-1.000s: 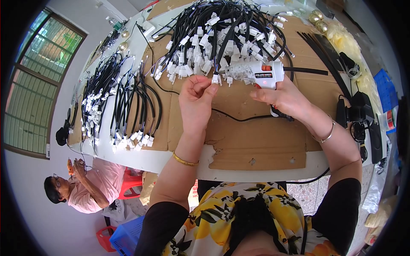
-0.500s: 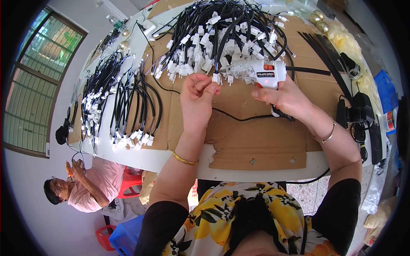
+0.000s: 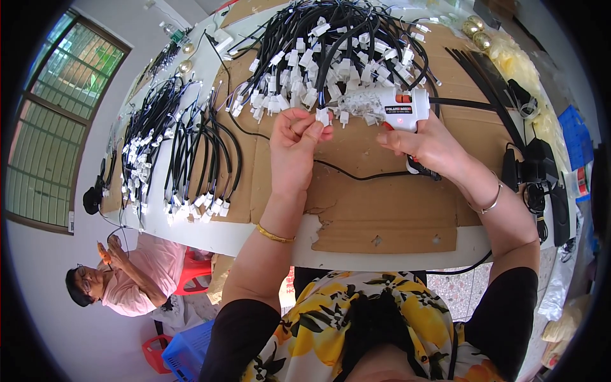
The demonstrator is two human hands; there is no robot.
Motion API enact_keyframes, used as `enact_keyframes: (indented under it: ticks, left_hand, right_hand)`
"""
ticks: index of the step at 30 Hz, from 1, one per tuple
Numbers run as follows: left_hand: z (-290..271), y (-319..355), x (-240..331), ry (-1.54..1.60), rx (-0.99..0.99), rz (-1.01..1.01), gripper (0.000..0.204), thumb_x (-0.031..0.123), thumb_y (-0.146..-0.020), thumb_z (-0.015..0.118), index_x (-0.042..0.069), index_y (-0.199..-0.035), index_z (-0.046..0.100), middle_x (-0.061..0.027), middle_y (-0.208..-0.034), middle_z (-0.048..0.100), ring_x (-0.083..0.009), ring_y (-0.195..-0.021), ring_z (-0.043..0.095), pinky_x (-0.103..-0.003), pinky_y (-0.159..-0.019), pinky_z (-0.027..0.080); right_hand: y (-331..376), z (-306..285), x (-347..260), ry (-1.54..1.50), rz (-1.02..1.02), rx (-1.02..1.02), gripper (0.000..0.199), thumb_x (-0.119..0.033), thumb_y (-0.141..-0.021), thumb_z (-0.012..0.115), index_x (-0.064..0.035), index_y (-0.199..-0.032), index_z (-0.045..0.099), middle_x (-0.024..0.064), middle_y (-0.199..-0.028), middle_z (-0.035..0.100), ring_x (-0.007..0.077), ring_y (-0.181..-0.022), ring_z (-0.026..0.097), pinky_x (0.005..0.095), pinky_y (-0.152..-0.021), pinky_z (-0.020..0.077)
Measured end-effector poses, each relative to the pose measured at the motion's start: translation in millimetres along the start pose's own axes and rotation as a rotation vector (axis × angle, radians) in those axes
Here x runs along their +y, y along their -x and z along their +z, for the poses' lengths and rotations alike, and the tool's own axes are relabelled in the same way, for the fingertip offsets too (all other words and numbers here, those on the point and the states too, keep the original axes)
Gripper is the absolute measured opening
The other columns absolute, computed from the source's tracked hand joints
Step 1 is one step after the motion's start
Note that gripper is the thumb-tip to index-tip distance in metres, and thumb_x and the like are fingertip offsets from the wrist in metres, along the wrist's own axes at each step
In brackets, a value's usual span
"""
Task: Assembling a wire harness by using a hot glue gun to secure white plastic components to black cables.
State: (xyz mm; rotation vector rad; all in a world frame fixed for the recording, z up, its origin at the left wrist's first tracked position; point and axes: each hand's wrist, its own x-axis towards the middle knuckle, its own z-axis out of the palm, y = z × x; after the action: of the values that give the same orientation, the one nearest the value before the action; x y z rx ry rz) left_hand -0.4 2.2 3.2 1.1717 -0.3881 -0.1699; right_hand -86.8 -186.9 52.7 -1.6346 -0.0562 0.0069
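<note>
A white table [image 3: 356, 261] spreads beneath the glue gun [image 3: 407, 109], with brown cardboard [image 3: 388, 210] directly under it and reaching toward the wearer. The right hand [image 3: 439, 146] is wrapped around the gun's grip; the left hand [image 3: 296, 153], just left of the gun, pinches a white connector [image 3: 323, 117] near its nose. Beyond the gun lies a heap of black cables [image 3: 350, 41] with white ends; smaller cable bundles [image 3: 153, 121] lie well to its left. Far left of the gun are a barred window [image 3: 63, 121] and, lower, a seated person in pink [image 3: 149, 274]. A black adapter [image 3: 540, 159] sits to its right.

The right hand's fingers hide most of the grip. Crinkled clear material covers the gun's nose, and whether its tip touches the connector cannot be told. The orange object [image 3: 104, 253] the seated person holds is too small to make out.
</note>
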Motion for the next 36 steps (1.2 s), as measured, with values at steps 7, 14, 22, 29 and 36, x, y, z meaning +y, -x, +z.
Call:
enact_keyframes:
  ticks: [7, 14, 22, 29, 36]
  left_hand:
    - [1.7, 0.5, -0.9, -0.082, 0.011, 0.064, 0.021, -0.006, -0.079, 0.051, 0.0, -0.096, 0.041, -0.0132, -0.087, 0.06, -0.0158, -0.074, 0.059, -0.026, -0.068, 0.049]
    - [3.1, 0.7, -0.7, -0.14, 0.053, 0.11, 0.021, -0.009, -0.078, 0.051, 0.0, -0.095, 0.041, -0.0114, -0.086, 0.059, -0.0142, -0.074, 0.059, -0.024, -0.068, 0.048]
    - [6.0, 0.5, -0.3, -0.21, 0.091, 0.148, 0.023, -0.011, -0.076, 0.052, 0.001, -0.093, 0.041, -0.0113, -0.089, 0.059, -0.012, -0.074, 0.057, -0.021, -0.069, 0.046]
    - [4.8, 0.3, -0.5, -0.214, 0.08, 0.207, 0.024, -0.012, -0.076, 0.053, 0.001, -0.093, 0.041, -0.0112, -0.09, 0.059, -0.0113, -0.077, 0.056, -0.02, -0.07, 0.045]
    - [5.2, 0.5, -0.4, -0.225, 0.097, 0.22, 0.025, -0.012, -0.075, 0.053, 0.001, -0.093, 0.041, -0.0116, -0.091, 0.059, -0.0108, -0.078, 0.056, -0.02, -0.07, 0.045]
  right_hand:
    - [-0.2, -0.9, 0.1, 0.016, 0.011, -0.019, 0.014, -0.006, -0.074, 0.059, -0.0044, -0.083, 0.048, -0.0013, -0.067, 0.049, 0.0056, -0.059, 0.045, 0.021, -0.053, 0.0378]
    - [0.4, 0.7, -1.5, 0.031, 0.049, -0.009, 0.017, -0.005, -0.073, 0.059, -0.0043, -0.084, 0.047, -0.0016, -0.068, 0.049, 0.0056, -0.06, 0.045, 0.0213, -0.053, 0.0383]
    - [0.4, -0.1, -0.3, 0.044, -0.005, -0.024, 0.018, -0.004, -0.073, 0.059, -0.0042, -0.086, 0.047, -0.002, -0.07, 0.049, 0.0053, -0.06, 0.045, 0.0213, -0.054, 0.0388]
    - [3.0, 2.1, -6.4, 0.043, 0.006, -0.021, 0.019, -0.004, -0.073, 0.06, -0.0045, -0.086, 0.047, -0.0026, -0.071, 0.048, 0.0046, -0.063, 0.045, 0.0212, -0.055, 0.039]
    - [3.4, -0.2, -5.7, 0.06, 0.031, -0.03, 0.02, -0.004, -0.072, 0.061, -0.0039, -0.087, 0.048, -0.0029, -0.075, 0.048, 0.0055, -0.069, 0.045, 0.0212, -0.062, 0.039]
